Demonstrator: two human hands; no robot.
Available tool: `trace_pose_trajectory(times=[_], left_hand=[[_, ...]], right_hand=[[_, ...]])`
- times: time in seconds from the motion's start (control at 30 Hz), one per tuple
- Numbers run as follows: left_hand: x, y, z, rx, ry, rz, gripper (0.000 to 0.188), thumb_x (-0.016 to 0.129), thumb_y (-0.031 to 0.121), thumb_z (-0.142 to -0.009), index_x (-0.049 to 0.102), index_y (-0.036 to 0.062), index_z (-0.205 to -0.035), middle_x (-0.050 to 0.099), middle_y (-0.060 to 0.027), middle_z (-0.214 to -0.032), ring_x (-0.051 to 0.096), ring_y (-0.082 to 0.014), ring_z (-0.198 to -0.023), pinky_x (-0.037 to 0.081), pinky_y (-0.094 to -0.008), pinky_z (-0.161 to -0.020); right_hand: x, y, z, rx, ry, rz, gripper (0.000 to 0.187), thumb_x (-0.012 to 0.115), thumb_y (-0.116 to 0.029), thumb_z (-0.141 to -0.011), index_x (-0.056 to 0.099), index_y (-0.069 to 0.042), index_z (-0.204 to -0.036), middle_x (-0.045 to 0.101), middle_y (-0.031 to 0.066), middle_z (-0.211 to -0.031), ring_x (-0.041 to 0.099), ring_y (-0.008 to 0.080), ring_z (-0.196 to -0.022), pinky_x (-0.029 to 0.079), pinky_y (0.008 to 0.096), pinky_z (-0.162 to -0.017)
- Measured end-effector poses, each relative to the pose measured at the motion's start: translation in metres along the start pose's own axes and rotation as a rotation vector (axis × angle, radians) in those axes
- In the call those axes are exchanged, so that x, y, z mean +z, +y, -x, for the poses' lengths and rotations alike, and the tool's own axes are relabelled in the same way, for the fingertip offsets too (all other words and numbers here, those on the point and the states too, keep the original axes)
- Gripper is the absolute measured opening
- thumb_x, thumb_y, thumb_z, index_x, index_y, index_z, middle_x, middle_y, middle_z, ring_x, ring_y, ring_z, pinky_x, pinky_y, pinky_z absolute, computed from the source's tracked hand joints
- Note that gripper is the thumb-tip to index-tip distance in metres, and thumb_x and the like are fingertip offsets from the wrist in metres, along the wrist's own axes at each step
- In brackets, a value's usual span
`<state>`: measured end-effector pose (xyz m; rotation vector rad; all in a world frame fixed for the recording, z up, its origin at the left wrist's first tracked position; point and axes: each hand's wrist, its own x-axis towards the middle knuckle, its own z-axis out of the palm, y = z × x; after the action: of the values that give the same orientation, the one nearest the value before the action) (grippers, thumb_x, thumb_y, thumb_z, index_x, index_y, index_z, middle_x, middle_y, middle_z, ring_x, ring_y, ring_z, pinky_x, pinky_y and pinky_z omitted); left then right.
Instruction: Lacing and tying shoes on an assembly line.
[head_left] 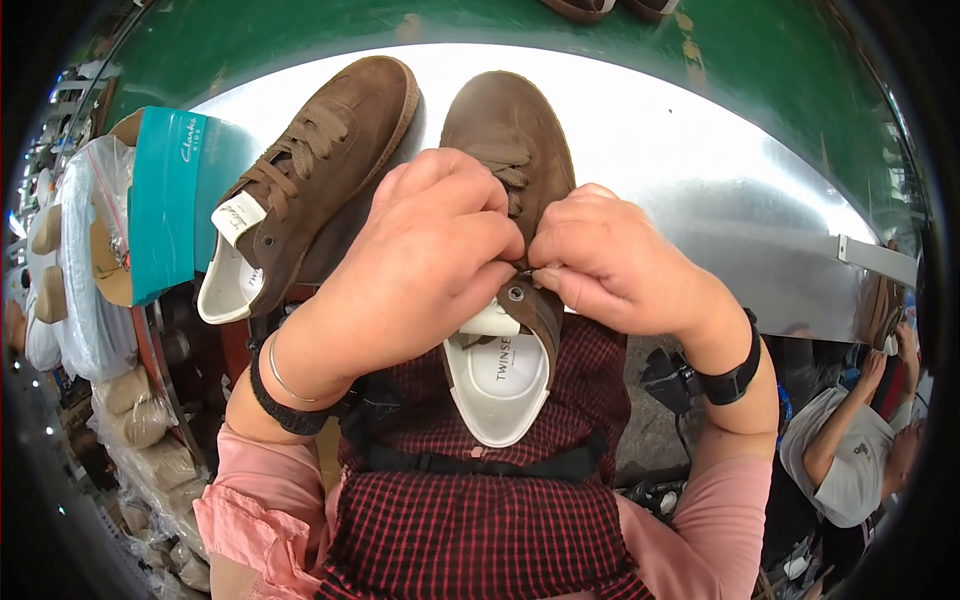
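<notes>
A brown lace-up shoe (508, 115) rests toe-away in front of me, its heel end reaching past the table edge near my lap. Over its upper lacing, my left hand (430, 245) and my right hand (615, 262) meet, thumbs and fingertips pinched together. Between them a bit of the brown shoelace (545, 275) shows; most of it is hidden by the fingers. The white tongue (492, 322) and pale insole (505, 370) are visible below my hands. To the left lies a matching brown shoe (355, 110), laced through, its white tongue label upward.
The shoes lie on a shiny metal work surface (690, 180) with a green one (300, 30) beyond it. A teal cardboard box (168, 205) and plastic-wrapped goods (95, 250) stand at left. Another person (845, 450) is at lower right. More shoes (585, 8) show at the top edge.
</notes>
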<state>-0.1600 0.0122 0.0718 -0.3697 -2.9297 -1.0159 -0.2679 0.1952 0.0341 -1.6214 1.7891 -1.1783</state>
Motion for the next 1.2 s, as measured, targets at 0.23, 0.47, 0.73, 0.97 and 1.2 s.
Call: trace_pose_trajectory(times=[0.23,0.47,0.73,0.97,1.2], left_hand=[[0.009,-0.004,-0.004,0.031,0.054,-0.055,0.012,0.065,0.001,-0.064,0.061,0.0037,-0.075,0.055,-0.0065,-0.088,0.052,-0.0269,-0.098,0.040,-0.0383,-0.087],[0.017,-0.005,-0.001,0.012,0.136,-0.102,0.012,0.066,0.001,-0.062,0.061,0.0037,-0.073,0.056,-0.0062,-0.086,0.053,-0.0266,-0.096,0.041,-0.0384,-0.085],[0.014,-0.003,0.000,-0.014,0.093,-0.009,0.013,0.069,0.002,-0.064,0.062,0.0046,-0.075,0.055,-0.0062,-0.086,0.052,-0.0276,-0.099,0.041,-0.0389,-0.087],[0.007,-0.003,0.000,-0.005,0.047,0.043,0.018,0.071,0.004,-0.065,0.062,0.0044,-0.080,0.055,-0.0072,-0.088,0.051,-0.0315,-0.104,0.040,-0.0409,-0.091],[0.005,0.001,0.006,0.019,0.117,0.060,0.019,0.072,0.004,-0.066,0.063,0.0043,-0.081,0.058,-0.0076,-0.091,0.052,-0.0321,-0.106,0.040,-0.0416,-0.091]], right_hand=[[-0.002,-0.002,-0.008,-0.021,-0.063,0.020,0.007,0.057,-0.008,-0.073,0.058,-0.004,-0.079,0.056,0.0090,-0.075,0.054,0.0290,-0.074,0.041,0.0377,-0.074],[0.021,-0.010,-0.003,-0.306,0.097,0.502,0.010,0.056,-0.012,-0.065,0.055,-0.005,-0.072,0.046,0.0044,-0.071,0.049,0.0210,-0.069,0.041,0.0335,-0.070],[0.027,-0.004,0.015,-0.237,0.307,0.381,0.022,0.063,-0.008,-0.061,0.057,-0.005,-0.081,0.051,0.0061,-0.076,0.049,0.0228,-0.067,0.040,0.0337,-0.061],[0.026,-0.001,0.018,-0.101,0.361,0.232,0.018,0.064,-0.004,-0.069,0.056,-0.004,-0.085,0.052,0.0082,-0.076,0.051,0.0276,-0.069,0.042,0.0370,-0.063],[0.017,-0.002,0.021,0.029,0.245,-0.005,0.015,0.063,-0.005,-0.074,0.057,-0.004,-0.087,0.055,0.0104,-0.078,0.054,0.0302,-0.073,0.044,0.0380,-0.065]])
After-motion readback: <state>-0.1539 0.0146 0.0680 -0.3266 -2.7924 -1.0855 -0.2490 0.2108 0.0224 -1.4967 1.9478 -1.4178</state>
